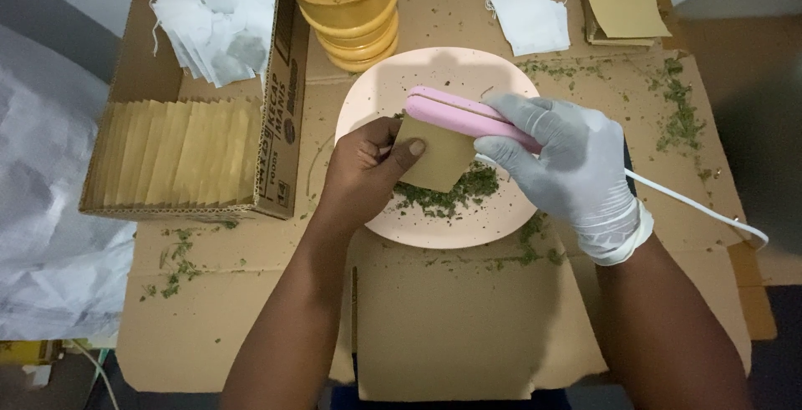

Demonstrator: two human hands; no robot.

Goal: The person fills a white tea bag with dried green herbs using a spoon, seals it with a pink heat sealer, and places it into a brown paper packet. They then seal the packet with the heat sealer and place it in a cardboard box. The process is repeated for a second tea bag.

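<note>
Left hand [368,163], bare, pinches a small brown paper pouch [434,157] between thumb and fingers, holding it upright over the pink plate [510,71]. Right hand [568,163], in a pale glove, is wrapped around a pink handheld sealer [464,113]; grip closed on the body, white cord [702,207] trailing off to the right. Sealer bar lies across the top edge of the pouch. Whether the edge is actually clamped inside the bar I cannot tell from this angle; it looks touching at least.

Loose green dried herb [455,193] sits on the plate just under the pouch, with more scattered over the cardboard-covered worktop [451,335].

Surroundings: cardboard box [280,126] at left holding a row of flat brown pouches and a heap of white filter bags [217,17]; yellow stacked cups [351,17] behind the plate; one white bag [530,17] and a stack of brown pouches [622,0] at rear right.

Note on technique: keep the pouch mouth flat and free of herb, edge square to the bar, left fingers below the seal line, pressure even along the full width.
</note>
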